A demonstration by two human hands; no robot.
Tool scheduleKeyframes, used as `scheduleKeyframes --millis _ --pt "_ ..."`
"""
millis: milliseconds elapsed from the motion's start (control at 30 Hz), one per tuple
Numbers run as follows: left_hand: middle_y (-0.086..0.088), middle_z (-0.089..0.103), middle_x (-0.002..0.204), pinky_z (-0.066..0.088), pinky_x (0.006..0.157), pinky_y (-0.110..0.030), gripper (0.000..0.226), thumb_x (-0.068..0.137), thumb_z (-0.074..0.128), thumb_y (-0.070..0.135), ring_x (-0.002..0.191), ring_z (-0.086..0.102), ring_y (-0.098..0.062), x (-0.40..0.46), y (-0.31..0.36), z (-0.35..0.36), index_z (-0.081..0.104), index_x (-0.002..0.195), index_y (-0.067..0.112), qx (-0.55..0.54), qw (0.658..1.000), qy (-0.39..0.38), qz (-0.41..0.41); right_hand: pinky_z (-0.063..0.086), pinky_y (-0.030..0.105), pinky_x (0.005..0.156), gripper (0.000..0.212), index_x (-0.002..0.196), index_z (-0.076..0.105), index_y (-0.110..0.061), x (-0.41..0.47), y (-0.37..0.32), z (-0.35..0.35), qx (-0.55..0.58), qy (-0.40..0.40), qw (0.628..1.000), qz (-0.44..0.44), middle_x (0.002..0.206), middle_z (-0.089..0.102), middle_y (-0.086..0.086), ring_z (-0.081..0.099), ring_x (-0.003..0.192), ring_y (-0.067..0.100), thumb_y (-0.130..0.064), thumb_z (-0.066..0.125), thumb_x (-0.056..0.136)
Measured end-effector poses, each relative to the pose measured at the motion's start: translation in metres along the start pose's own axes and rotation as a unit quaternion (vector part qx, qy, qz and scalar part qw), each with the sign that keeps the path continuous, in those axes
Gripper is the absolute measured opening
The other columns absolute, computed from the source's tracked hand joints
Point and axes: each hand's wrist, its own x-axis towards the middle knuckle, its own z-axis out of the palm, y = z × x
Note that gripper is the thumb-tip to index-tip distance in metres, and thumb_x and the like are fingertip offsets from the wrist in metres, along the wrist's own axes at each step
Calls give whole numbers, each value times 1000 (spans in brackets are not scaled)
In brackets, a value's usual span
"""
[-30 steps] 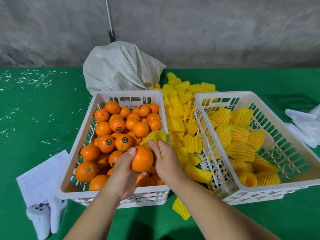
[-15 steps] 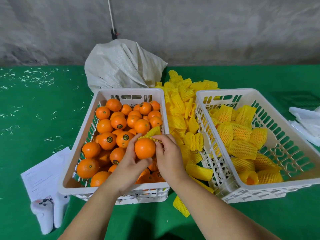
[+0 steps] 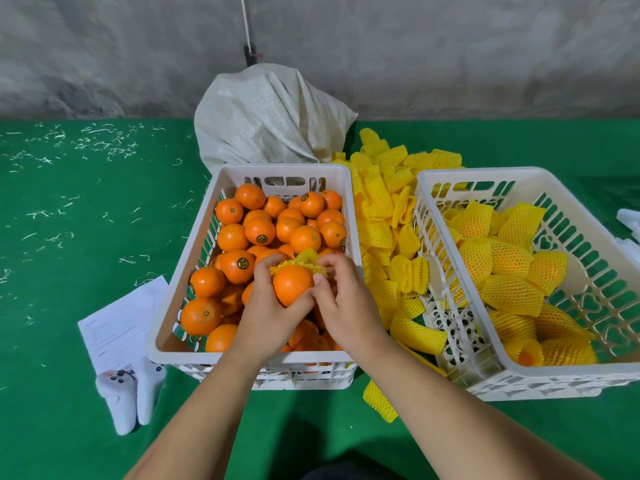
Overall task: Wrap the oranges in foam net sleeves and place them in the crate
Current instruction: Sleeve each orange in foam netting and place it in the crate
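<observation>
My left hand (image 3: 268,315) grips a bare orange (image 3: 292,284) above the left white crate (image 3: 194,268), which is full of unwrapped oranges (image 3: 259,230). A yellow foam net sleeve (image 3: 310,261) sits bunched at the orange's far top, and my right hand (image 3: 341,299) pinches it there, thumb against the fruit. The right white crate (image 3: 450,174) holds several oranges wrapped in yellow sleeves (image 3: 510,294). A heap of loose yellow sleeves (image 3: 384,209) lies between the two crates.
A white woven sack (image 3: 270,116) stands behind the left crate by the grey wall. A paper sheet (image 3: 117,320) and two white controllers (image 3: 131,396) lie front left on the green table. One sleeve (image 3: 379,400) lies near the front edge. White items (image 3: 628,223) sit far right.
The sleeve has come over the far top of the orange, and both hands have closed in around the fruit. The view has tilted slightly.
</observation>
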Motion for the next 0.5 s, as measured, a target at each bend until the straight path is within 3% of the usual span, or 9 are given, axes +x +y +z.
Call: scheduleKeyframes --millis 100,200,333,400,500 --pt "18 64 124 60 83 -24 59 87 85 44 110 70 -10 -2 1 -4 47 131 51 -34 999 -29 28 53 26 78 29 125 58 -33 3 1 -2 -15 -11 1000 25 118 61 -12 57 104 4 -49 46 103" --pt "10 64 124 60 79 -24 61 85 88 36 106 71 -11 -3 -1 -6 47 130 44 -29 998 -42 28 53 31 76 17 115 65 -27 3 5 -2 -18 1 1000 22 109 64 -10 59 98 10 -32 55 103" --pt "21 63 115 59 78 -24 63 86 88 24 103 71 -10 -4 -2 -8 44 126 43 -45 997 -51 33 55 31 75 19 107 64 -27 4 6 -1 -28 2 999 24 109 58 -11 58 93 6 -14 65 92" --pt "23 63 117 59 80 -24 65 82 89 33 106 71 -11 -4 -2 -9 43 127 42 -62 997 -40 35 55 35 72 20 104 61 -29 5 3 0 -53 1 998 24 103 56 -15 59 92 10 -14 65 92" --pt "26 60 123 58 84 -23 71 82 85 47 112 69 -10 -4 -6 -6 39 135 43 -27 998 -14 49 43 32 54 17 96 53 -37 4 1 -1 -15 14 999 41 79 53 -17 52 67 6 -21 57 92"
